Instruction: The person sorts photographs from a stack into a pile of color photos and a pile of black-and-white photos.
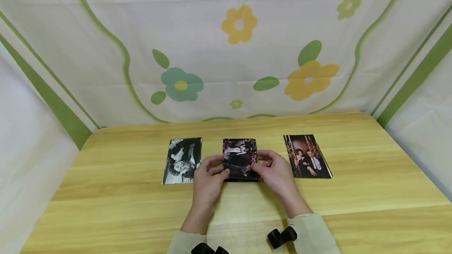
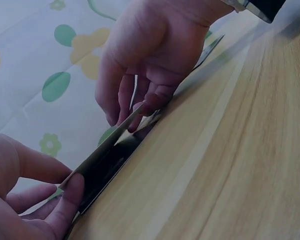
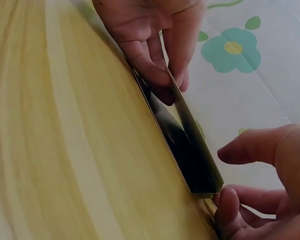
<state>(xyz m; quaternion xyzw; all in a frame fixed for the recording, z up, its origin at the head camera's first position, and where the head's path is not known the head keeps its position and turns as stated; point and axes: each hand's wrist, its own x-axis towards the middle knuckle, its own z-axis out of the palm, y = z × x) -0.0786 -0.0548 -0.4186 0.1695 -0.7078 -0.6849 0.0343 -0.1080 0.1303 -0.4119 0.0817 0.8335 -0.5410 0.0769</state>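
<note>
A glossy colour photo [image 1: 241,154] with a dark scene is held between both hands in the middle of the table. My left hand [image 1: 208,177] pinches its left edge, and my right hand [image 1: 277,169] holds the right edge with thumb and fingers. Seen from the left wrist, the photo [image 2: 97,152] slants up off the dark glossy photo [image 2: 115,160] beneath it. From the right wrist, a gap shows between the upper sheet and the lower dark photo [image 3: 172,135].
A black-and-white photo [image 1: 183,162] lies left of the hands. On the right, a colour photo of two people [image 1: 308,158] tops a slightly fanned pile. The wooden table [image 1: 123,207] meets a flower-print cloth [image 1: 212,58] at the back.
</note>
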